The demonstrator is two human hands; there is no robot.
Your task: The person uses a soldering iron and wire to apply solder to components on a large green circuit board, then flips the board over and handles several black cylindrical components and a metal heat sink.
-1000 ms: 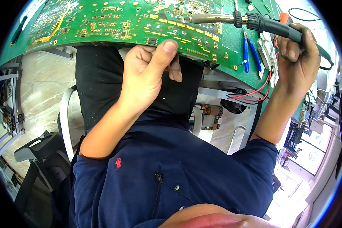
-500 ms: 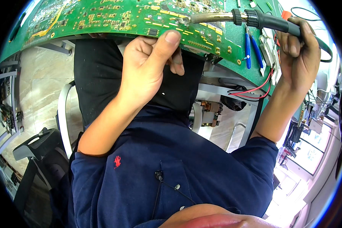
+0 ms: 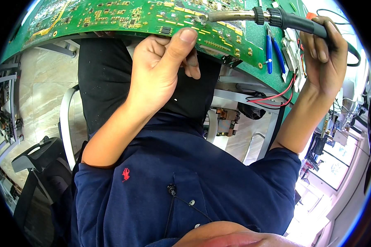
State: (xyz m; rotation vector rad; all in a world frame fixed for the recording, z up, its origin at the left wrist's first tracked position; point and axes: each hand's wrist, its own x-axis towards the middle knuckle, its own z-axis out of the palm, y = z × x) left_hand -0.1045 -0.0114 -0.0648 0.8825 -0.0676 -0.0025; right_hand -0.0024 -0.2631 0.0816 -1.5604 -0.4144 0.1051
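Note:
A large green circuit board [image 3: 111,18] with many small parts spans the upper part of the view. At its near edge is my left hand [image 3: 156,70], thumb on top and fingers curled underneath, closed on the board. My right hand [image 3: 327,51] is wrapped round the black handle of a soldering iron [image 3: 276,18]. The iron lies nearly level across the board, its metal tip pointing left. That tip is down at the board's surface, just beyond my left thumb, near a row of gold pads. Whether it touches the board, I cannot tell.
Blue-handled pliers [image 3: 270,53] lie right of the board on the green bench mat [image 3: 255,35]. Beside them are white strips [image 3: 292,57]. Red and black wires [image 3: 272,102] hang off the bench edge. The iron's black cable [image 3: 355,57] loops behind my right hand.
The board's near edge and my left hand have shifted slightly away from me. The iron's tip has moved slightly the same way. Both hands keep their grips.

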